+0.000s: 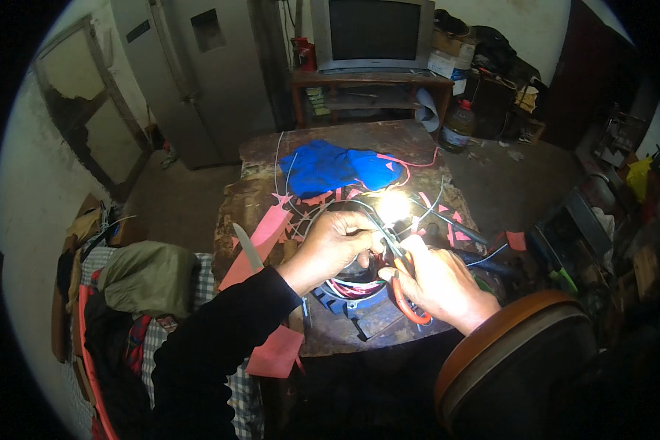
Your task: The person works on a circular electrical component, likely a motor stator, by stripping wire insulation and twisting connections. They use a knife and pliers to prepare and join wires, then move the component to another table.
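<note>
On the near part of the bench (253,187), coloured wires (354,287) are already tucked in the blue motor ring (363,301), but grey wires (438,196) are left loose, one seemingly pinched by the left hand (334,246), while orange-handled scissors (401,299) are gripped by the right hand (444,282).

1. The scene is viewed from the person's head, through the left of two fisheye cameras worn side by side.
2. The lens is tilted down and forward; the left hand (337,242), the right hand (444,286) and the worktop (411,136) are framed near the middle, close by.
3. The television (374,31) is caught farther off, at the upper edge.
4. The picture is ringed by a dark, curved rim.
</note>
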Motion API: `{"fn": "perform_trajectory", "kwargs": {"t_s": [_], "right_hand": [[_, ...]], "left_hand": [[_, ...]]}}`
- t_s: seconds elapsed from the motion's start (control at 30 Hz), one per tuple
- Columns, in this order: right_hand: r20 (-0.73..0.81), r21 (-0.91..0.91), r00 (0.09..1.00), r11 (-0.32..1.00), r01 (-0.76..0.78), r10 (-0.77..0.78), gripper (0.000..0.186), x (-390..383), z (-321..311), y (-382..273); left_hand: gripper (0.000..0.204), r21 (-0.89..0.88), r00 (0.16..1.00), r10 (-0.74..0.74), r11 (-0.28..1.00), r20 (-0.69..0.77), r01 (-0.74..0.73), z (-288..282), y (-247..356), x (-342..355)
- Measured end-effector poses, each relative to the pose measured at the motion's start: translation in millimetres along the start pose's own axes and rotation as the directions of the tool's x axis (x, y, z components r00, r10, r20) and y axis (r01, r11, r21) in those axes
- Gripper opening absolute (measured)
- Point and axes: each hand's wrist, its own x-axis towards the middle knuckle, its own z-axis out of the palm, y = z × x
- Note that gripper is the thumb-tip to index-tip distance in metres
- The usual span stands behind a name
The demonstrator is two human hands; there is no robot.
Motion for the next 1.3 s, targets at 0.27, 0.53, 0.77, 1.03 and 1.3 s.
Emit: {"fn": "perform_trajectory", "kwargs": {"t_s": [0.27, 0.53, 0.77, 1.03, 1.3], "right_hand": [[0.064, 0.125, 0.996, 0.99, -0.065, 0.058, 0.031, 2, 0, 15], [-0.102, 0.252, 0.986, 0.962, -0.103, 0.132, 0.031, -8, -2, 34], [-0.144, 0.227, 0.963, 0.955, -0.192, 0.228, 0.038, -33, -4, 64], [-0.081, 0.188, 0.978, 0.966, -0.176, 0.194, 0.042, -59, 3, 58], [-0.116, 0.215, 0.976, 0.964, -0.158, 0.186, 0.041, -62, 1, 42]], "left_hand": [[0.013, 0.147, 0.991, -0.133, 0.98, 0.006, 0.131, 8, -6, 26], [0.013, 0.117, 0.987, -0.159, 0.981, 0.04, 0.153, -6, 5, 9], [0.009, 0.288, 0.992, 0.02, 0.956, 0.126, -0.056, -5, -3, -29], [0.013, 0.75, 0.934, 0.215, 0.557, 0.285, -0.356, -27, 11, -54], [0.007, 0.713, 0.942, 0.248, 0.616, 0.228, -0.335, -25, 11, -57]]}}
